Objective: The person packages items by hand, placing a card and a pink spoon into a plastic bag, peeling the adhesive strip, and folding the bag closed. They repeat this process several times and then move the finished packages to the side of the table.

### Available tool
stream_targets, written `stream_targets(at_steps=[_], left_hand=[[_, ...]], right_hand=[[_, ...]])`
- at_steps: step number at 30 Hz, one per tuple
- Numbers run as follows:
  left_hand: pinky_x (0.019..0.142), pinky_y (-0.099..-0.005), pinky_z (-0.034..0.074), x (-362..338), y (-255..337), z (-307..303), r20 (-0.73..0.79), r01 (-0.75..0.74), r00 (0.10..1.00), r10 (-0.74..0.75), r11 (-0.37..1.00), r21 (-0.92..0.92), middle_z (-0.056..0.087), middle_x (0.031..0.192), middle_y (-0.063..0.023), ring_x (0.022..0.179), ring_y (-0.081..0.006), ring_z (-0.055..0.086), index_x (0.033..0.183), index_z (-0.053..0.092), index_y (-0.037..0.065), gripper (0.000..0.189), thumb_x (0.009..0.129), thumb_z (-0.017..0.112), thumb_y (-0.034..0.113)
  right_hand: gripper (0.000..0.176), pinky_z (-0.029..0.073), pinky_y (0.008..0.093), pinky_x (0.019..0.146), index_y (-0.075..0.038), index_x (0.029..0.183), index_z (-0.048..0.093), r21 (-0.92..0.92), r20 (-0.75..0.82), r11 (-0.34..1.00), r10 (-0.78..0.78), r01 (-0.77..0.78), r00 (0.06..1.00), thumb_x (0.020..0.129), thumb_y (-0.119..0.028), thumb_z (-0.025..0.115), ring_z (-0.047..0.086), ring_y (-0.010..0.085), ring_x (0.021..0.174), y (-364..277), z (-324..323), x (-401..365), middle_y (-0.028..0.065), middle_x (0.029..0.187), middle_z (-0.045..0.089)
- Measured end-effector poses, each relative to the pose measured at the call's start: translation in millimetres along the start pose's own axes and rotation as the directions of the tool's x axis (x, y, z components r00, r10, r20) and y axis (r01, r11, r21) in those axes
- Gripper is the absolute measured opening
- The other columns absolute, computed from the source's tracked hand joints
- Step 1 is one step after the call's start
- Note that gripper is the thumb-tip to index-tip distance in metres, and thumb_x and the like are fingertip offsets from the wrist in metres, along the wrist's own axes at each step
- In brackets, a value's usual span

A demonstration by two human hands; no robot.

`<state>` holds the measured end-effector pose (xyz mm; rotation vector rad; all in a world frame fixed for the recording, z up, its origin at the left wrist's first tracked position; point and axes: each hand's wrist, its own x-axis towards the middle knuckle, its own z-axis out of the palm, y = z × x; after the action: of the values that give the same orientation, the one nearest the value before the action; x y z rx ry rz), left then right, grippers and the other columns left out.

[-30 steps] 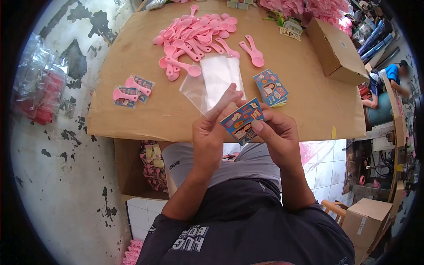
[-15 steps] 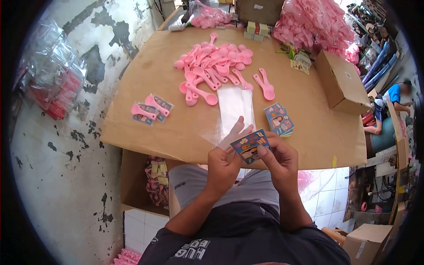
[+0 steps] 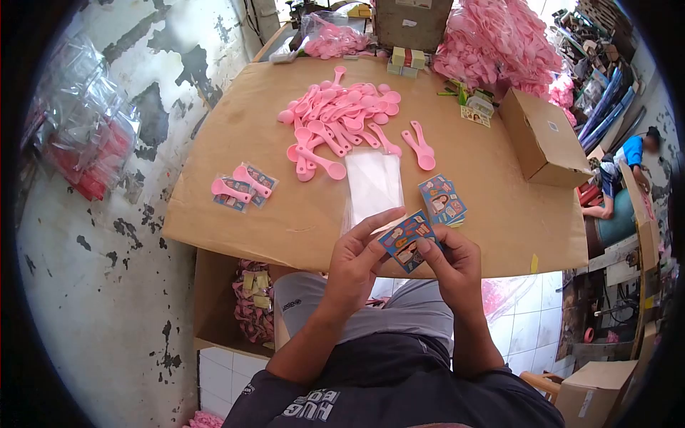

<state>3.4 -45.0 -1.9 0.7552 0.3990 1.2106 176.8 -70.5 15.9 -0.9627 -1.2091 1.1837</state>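
Note:
A small blue printed card (image 3: 408, 238) is held up at the near edge of the table. My right hand (image 3: 459, 265) grips its right side, thumb on the front and fingers behind. At its left edge, my left hand (image 3: 354, 262) has thumb and fingers around the corner. Just beyond my hands lie clear plastic bags (image 3: 374, 182) in a flat stack. Right of them sits a pile of similar cards (image 3: 442, 200). A heap of pink measuring spoons (image 3: 342, 110) lies farther back, with two spoons (image 3: 419, 146) apart on the right.
At left lie two bagged cards with pink spoons (image 3: 242, 187). A cardboard box (image 3: 546, 139) stands at the right edge, a large pink bagged pile (image 3: 496, 46) behind. Below the table's left side is an open box (image 3: 214, 299). Another person (image 3: 628, 160) sits far right.
My left hand's fingers have come from stretched out to closing at the card's left edge. The card has turned slightly and sits a little lower. The view has shifted slightly.

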Motion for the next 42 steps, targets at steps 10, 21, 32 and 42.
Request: stream_targets(at_steps=[10, 21, 32, 42], left_hand=[[0.089, -0.04, 0.063, 4.2, 10.4, -11.3, -0.3, -0.176, 0.937, 0.177, 0.984, 0.03, 0.072, 0.111, -0.0205, 0.107, -0.029, 0.072, 0.121, 0.065, -0.005, 0.029, 0.103, 0.064, 0.017], [0.104, -0.0405, 0.055, 16.2, 9.1, -12.3, -0.285, -0.229, 0.936, 0.206, 0.972, -0.047, 0.061, 0.137, -0.0228, 0.126, -0.0329, 0.062, 0.137, 0.055, -0.004, 0.036, 0.107, 0.055, 0.017], [0.108, -0.042, 0.052, 23.3, 8.6, -18.1, -0.264, -0.185, 0.951, 0.16, 0.98, -0.073, 0.058, 0.142, -0.022, 0.133, -0.0326, 0.057, 0.139, 0.052, -0.003, 0.038, 0.107, 0.055, 0.016], [0.106, -0.0439, 0.053, 20.6, 3.7, -12.7, -0.202, -0.199, 0.96, 0.193, 0.98, -0.01, 0.063, 0.133, -0.0257, 0.126, -0.0316, 0.063, 0.135, 0.054, -0.006, 0.036, 0.105, 0.058, 0.013]], right_hand=[[0.019, 0.042, 0.0202, 0.051, -0.002, 0.109, 0.065, 0.055, -0.218, 0.997, -0.034, 0.048, 0.975, 0.105, -0.021, 0.063, 0.056, 0.0041, 0.063, 10.8, -1.9, 2.6, -0.0002, 0.082, 0.064], [0.018, 0.043, 0.0205, 0.051, 0.0, 0.112, 0.065, -0.044, -0.04, 0.991, 0.126, -0.128, 0.991, 0.103, -0.015, 0.065, 0.056, 0.0049, 0.058, 19.1, 8.8, -1.0, 0.0014, 0.083, 0.066], [0.019, 0.048, 0.0202, 0.056, 0.0, 0.114, 0.063, 0.0, -0.242, 0.996, 0.083, -0.085, 0.967, 0.103, -0.015, 0.065, 0.06, 0.0048, 0.064, 25.5, 5.1, 3.7, -0.0002, 0.085, 0.065], [0.016, 0.048, 0.0199, 0.057, -0.001, 0.109, 0.063, 0.08, -0.118, 0.979, 0.197, -0.189, 0.973, 0.102, -0.016, 0.066, 0.061, 0.0041, 0.066, 20.0, 15.6, 7.1, 0.0, 0.085, 0.066]])
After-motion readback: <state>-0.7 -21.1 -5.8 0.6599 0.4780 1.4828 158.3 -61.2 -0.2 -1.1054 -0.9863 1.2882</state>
